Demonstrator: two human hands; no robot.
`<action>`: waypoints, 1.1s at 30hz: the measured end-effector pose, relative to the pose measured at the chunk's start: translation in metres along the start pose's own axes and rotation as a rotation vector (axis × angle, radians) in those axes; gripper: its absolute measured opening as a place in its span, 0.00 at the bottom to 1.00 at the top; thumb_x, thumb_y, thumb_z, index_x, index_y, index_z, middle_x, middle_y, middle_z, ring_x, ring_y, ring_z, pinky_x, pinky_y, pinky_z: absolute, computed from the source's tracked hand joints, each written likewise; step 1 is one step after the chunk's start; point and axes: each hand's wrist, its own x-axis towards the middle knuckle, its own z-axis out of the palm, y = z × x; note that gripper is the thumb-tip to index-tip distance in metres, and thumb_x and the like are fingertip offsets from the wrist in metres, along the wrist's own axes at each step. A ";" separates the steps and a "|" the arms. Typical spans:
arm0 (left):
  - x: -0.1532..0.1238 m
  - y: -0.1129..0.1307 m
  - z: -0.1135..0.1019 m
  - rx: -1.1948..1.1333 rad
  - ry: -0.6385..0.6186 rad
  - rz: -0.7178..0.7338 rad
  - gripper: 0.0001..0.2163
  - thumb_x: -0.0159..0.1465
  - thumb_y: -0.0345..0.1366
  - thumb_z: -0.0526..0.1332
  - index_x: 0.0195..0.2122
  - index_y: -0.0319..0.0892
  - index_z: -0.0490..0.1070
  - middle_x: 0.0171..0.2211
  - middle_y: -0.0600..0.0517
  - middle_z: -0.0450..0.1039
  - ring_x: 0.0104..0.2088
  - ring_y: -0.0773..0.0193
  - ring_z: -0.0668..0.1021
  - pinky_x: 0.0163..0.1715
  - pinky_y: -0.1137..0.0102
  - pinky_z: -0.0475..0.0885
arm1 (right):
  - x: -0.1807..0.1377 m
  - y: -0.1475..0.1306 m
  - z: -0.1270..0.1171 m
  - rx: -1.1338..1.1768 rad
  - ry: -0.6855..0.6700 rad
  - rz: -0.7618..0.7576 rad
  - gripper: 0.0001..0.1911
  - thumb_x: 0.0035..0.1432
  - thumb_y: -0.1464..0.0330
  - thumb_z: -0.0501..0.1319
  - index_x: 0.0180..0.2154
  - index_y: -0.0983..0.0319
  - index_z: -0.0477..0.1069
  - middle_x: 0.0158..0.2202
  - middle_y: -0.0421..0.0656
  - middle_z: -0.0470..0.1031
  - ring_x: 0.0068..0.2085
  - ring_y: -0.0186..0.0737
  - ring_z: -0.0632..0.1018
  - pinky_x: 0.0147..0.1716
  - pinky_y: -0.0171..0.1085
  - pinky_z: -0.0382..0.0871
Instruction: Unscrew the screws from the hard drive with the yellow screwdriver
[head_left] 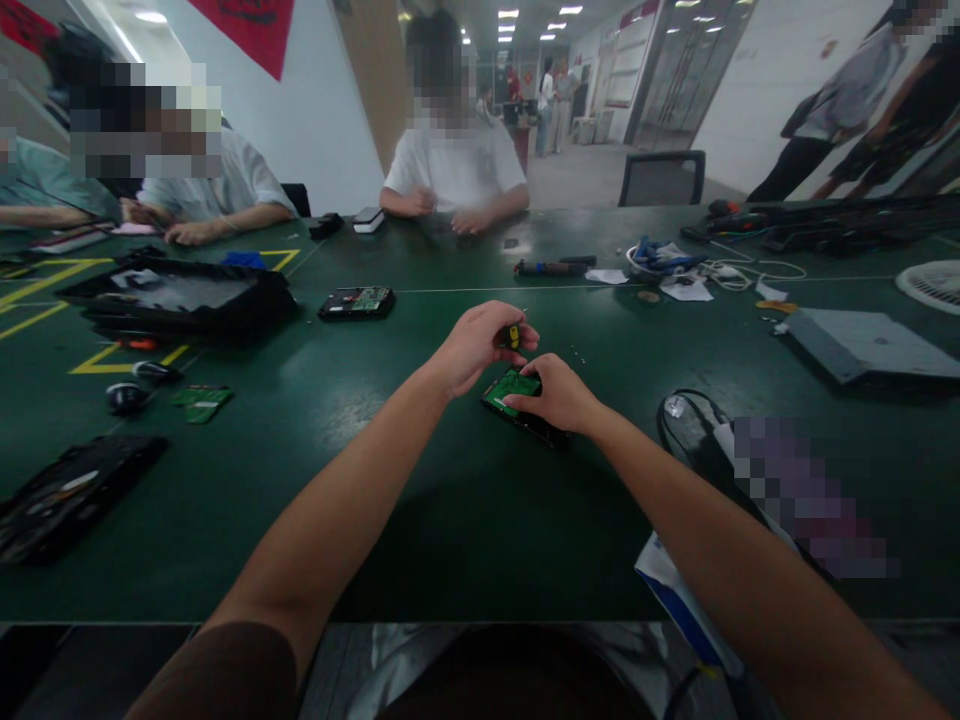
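In front of me a hard drive (534,424) lies on the green table, its green circuit board facing up. My left hand (480,348) is closed around the black-and-yellow handle of a screwdriver (513,337), just above the drive's far edge. The screwdriver's shaft is mostly hidden by my fingers. My right hand (556,396) grips the drive from the right, thumb over the board and fingers bent near its far edge. Several tiny screws (577,354) are scattered on the table beyond my right hand.
Another hard drive (357,302), a black tray (184,300) and loose green boards (202,402) are to the left. On the right are a cable (664,410) and a grey metal box (874,345). A person (457,165) sits opposite.
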 end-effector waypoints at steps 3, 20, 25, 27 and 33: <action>-0.001 0.002 -0.001 0.058 -0.018 0.036 0.08 0.62 0.39 0.64 0.34 0.38 0.76 0.35 0.46 0.78 0.38 0.60 0.79 0.30 0.69 0.75 | 0.000 0.001 0.000 0.007 -0.005 -0.008 0.28 0.56 0.49 0.74 0.50 0.60 0.78 0.51 0.51 0.76 0.52 0.54 0.78 0.52 0.51 0.74; -0.002 0.004 -0.001 0.068 -0.013 0.043 0.08 0.63 0.39 0.65 0.35 0.39 0.75 0.38 0.46 0.79 0.39 0.60 0.81 0.28 0.72 0.73 | 0.000 0.001 0.000 -0.010 -0.001 -0.004 0.29 0.56 0.48 0.74 0.51 0.61 0.78 0.52 0.52 0.76 0.52 0.54 0.78 0.51 0.50 0.75; -0.002 0.006 -0.002 0.142 -0.010 0.057 0.10 0.64 0.40 0.63 0.36 0.38 0.79 0.36 0.47 0.77 0.37 0.62 0.79 0.25 0.73 0.70 | 0.002 0.001 0.001 -0.016 -0.002 -0.009 0.27 0.56 0.49 0.75 0.49 0.61 0.79 0.50 0.52 0.77 0.51 0.54 0.79 0.51 0.51 0.75; -0.002 0.005 -0.002 0.104 -0.009 0.032 0.11 0.64 0.40 0.63 0.39 0.38 0.78 0.36 0.46 0.78 0.38 0.61 0.81 0.25 0.73 0.71 | 0.001 0.001 0.000 -0.015 0.002 -0.010 0.27 0.56 0.50 0.75 0.49 0.61 0.78 0.50 0.51 0.77 0.50 0.54 0.79 0.51 0.51 0.75; -0.002 0.003 0.000 0.012 -0.009 0.026 0.08 0.63 0.39 0.64 0.37 0.40 0.74 0.38 0.46 0.79 0.40 0.59 0.82 0.31 0.69 0.76 | 0.000 0.000 -0.001 -0.005 -0.006 -0.001 0.28 0.56 0.50 0.75 0.50 0.61 0.78 0.51 0.52 0.77 0.52 0.54 0.79 0.52 0.52 0.75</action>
